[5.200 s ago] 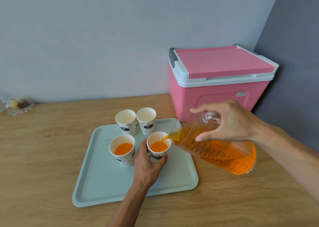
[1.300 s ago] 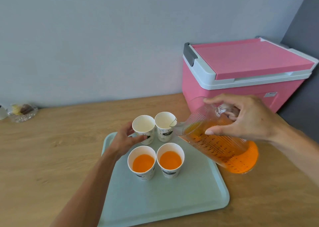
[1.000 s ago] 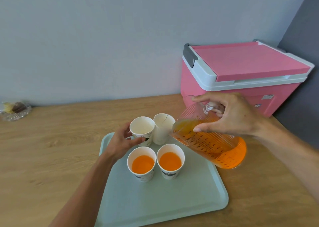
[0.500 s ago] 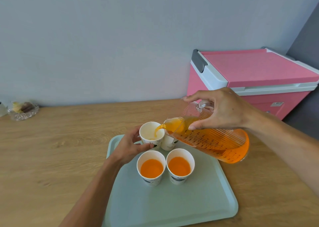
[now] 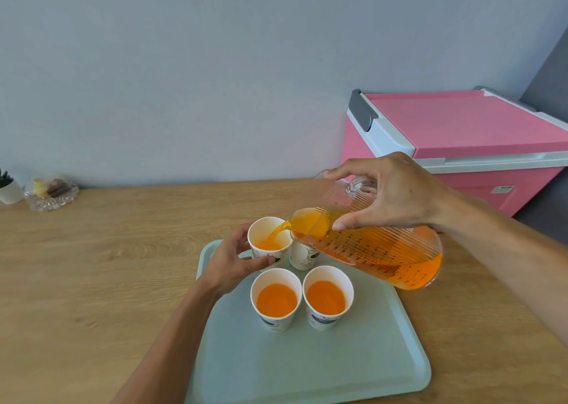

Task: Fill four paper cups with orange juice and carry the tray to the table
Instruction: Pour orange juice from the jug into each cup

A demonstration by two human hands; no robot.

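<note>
Orange juice (image 5: 276, 233) streams from the tilted pitcher (image 5: 378, 250), right hand (image 5: 396, 194) wrapped round its top, into the far-left cup (image 5: 270, 244) on the tray (image 5: 307, 366); left hand (image 5: 230, 265) curls round that cup. Far-right cup (image 5: 302, 257) half hidden under pitcher. Near-left cup (image 5: 275, 299) and near-right cup (image 5: 327, 297), both filled, stand mid-tray, apart from every tray edge. Pink cooler (image 5: 461, 133) beyond tray's far-right corner.

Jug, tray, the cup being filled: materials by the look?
Jug: probably clear rigid plastic; the juice shows through, the wall is ribbed and carries a printed measuring scale.
Cup: paper, matte white, with a thin rim and a dark printed motif.
Tray: likely plastic or melamine; pale green, satin, with a moulded raised rim and rounded corners.
</note>
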